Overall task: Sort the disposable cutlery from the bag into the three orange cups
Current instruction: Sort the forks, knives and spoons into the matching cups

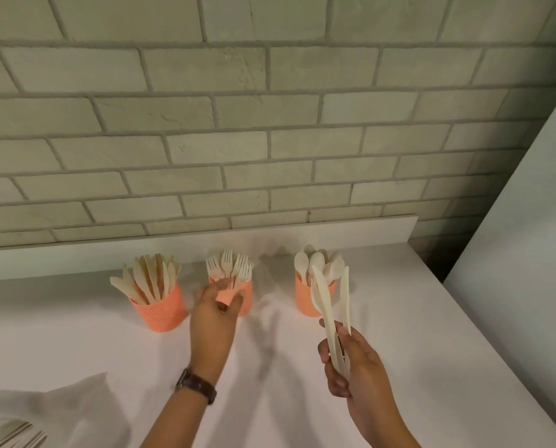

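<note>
Three orange cups stand in a row on the white counter. The left cup (163,313) holds knives, the middle cup (245,294) forks, the right cup (302,299) spoons. My left hand (213,321) reaches to the middle cup, fingers spread and touching its front wall, with nothing in it. My right hand (354,367) is shut on a small bunch of cream knives (327,305), blades pointing up in front of the right cup. The clear bag (27,418) with more cutlery lies at the bottom left.
The white counter (399,334) ends at a brick wall behind the cups. Its right edge runs diagonally, with a white panel (529,237) beyond it. A watch is on my left wrist.
</note>
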